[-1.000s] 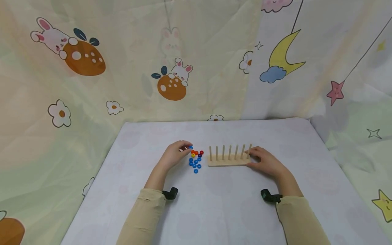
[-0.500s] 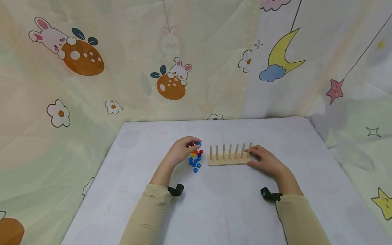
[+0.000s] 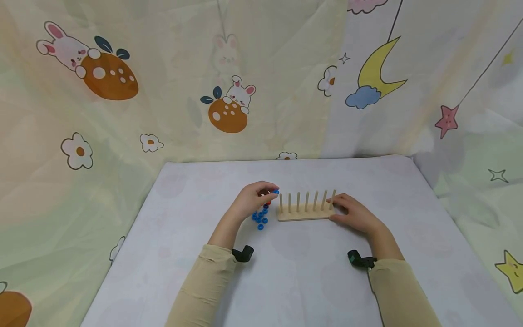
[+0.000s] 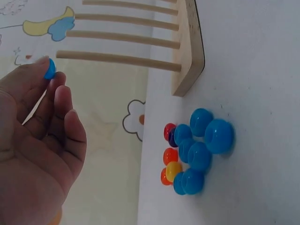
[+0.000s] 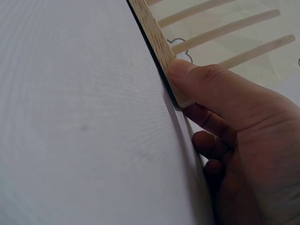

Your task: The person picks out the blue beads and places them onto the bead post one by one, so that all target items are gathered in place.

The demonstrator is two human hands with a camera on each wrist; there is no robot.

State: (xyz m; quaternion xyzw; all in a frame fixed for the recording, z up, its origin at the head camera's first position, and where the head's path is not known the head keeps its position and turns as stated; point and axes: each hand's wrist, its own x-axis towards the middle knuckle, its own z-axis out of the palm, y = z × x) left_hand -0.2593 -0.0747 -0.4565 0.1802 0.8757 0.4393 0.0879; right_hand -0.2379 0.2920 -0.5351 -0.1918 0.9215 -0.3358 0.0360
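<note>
Blue pony bead (image 4: 50,69): clamped between thumb and fingertips of the left hand (image 3: 253,200), lifted off the table, about level with the peg tips. The leftmost peg (image 4: 117,60) of the wooden peg rack (image 3: 304,217) is just beside this pinch, to its right; contact between bead and peg cannot be told. In the left wrist view, the last fingers of this hand are loosely bent, away from the bead.

Peg rack: 7 upright pegs in a row on a narrow wooden base, extending rightward from the left grip to the right hand (image 3: 354,215). Right hand clamped on the rack's right end: thumb pressed to the near edge of the base, fingers round the far side, by the rightmost peg.

Loose beads, below the left grip and toward the person, left of the rack: 7 blue beads (image 4: 199,156), 1 yellow bead (image 4: 174,170), 2 orange beads (image 4: 170,157), 1 red bead (image 4: 168,130), 1 dark purple bead (image 4: 172,138). Head view: left hand covers part of this cluster.

Under all: white tablecloth (image 3: 294,277). Behind each grip, toward the person: a black wrist camera (image 3: 244,254) and a beige sleeve (image 3: 202,286). Beyond the grips: printed fabric backdrop (image 3: 278,91) with rabbits, flowers, moon.
</note>
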